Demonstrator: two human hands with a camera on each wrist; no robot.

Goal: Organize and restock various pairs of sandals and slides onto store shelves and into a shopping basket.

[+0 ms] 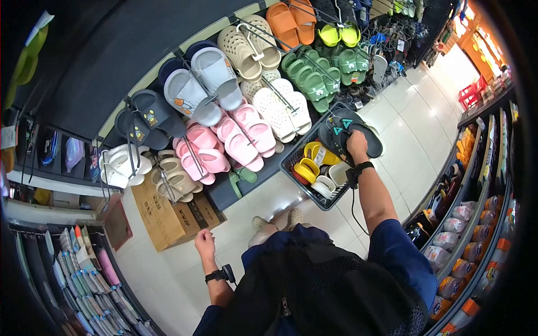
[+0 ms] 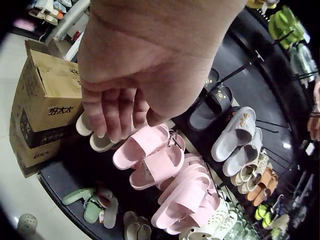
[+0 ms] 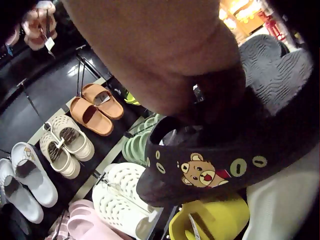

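Observation:
My right hand point(image 1: 357, 144) grips a pair of black slippers point(image 1: 338, 124) over one end of a black basket point(image 1: 321, 206). Up close in the right wrist view, a bear face and oval holes mark the strap of one black slipper point(image 3: 200, 172), and ridged soles show behind it. Yellow slippers point(image 1: 306, 169) and white slippers point(image 1: 324, 186) lie in the basket below. Nothing is held in my left hand point(image 1: 205, 243), which hangs beside the cardboard boxes point(image 1: 162, 215) with fingers loosely bent. The left wrist view shows its palm point(image 2: 145, 65) in front of pink slippers point(image 2: 170, 167).
Pairs of slippers hang on hooks along the rack ahead, including white clogs point(image 1: 283, 109), green slides point(image 1: 314, 78) and orange slides point(image 1: 290, 23). Green slippers point(image 1: 242, 179) sit on the low ledge. Shelves of packaged goods point(image 1: 459, 241) stand at right, and hanging packets point(image 1: 89, 280) at left.

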